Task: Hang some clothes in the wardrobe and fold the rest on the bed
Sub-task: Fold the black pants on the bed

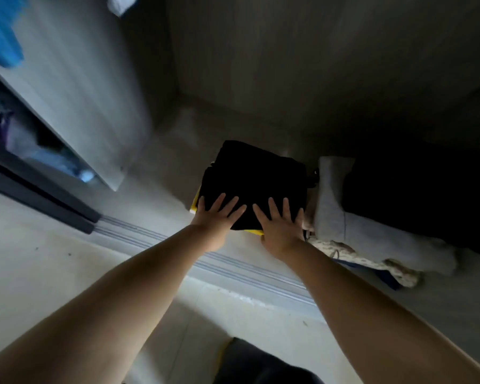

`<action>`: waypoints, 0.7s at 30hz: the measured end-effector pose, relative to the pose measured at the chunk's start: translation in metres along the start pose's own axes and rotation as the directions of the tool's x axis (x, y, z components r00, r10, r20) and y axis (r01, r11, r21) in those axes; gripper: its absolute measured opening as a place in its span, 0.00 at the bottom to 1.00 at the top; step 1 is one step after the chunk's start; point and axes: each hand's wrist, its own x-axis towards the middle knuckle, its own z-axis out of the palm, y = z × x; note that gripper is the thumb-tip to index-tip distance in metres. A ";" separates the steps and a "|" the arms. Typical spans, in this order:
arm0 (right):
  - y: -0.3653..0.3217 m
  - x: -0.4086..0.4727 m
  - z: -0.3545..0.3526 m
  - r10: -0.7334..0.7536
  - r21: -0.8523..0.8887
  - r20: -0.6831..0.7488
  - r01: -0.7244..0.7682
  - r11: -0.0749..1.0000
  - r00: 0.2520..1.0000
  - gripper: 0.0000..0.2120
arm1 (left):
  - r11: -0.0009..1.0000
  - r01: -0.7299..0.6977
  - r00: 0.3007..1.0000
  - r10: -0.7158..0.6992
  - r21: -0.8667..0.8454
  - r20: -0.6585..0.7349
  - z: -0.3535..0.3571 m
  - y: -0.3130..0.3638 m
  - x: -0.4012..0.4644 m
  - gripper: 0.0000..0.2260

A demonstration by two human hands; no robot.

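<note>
- Two hands, my left hand and right hand, press flat with fingers spread, gripping nothing, on a folded black garment.
- It lies on the wardrobe floor, over something yellow.

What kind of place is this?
Probably inside a wardrobe: sliding door tracks cross the floor, and a folded black garment sits beside a pale folded garment on its shelf.

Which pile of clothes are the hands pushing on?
The black folded stack, with a yellow piece peeking out underneath. Both the left hand and right hand lie flat on it. The light grey pile beside it is untouched.
</note>
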 end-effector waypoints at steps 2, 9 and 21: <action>-0.002 -0.033 -0.020 -0.023 0.029 -0.019 0.024 0.999 1.000 0.32 | 1.000 -0.025 0.999 0.025 0.005 -0.030 -0.018 0.009 -0.035 0.35; 0.001 -0.163 -0.093 -0.004 0.133 -0.013 0.006 0.991 1.000 0.29 | 1.000 -0.029 0.997 0.030 -0.008 0.077 -0.110 0.044 -0.148 0.36; 0.032 -0.368 -0.195 0.150 0.332 0.029 -0.151 0.931 0.988 0.23 | 0.988 -0.152 0.988 0.152 -0.002 0.014 -0.251 0.125 -0.323 0.30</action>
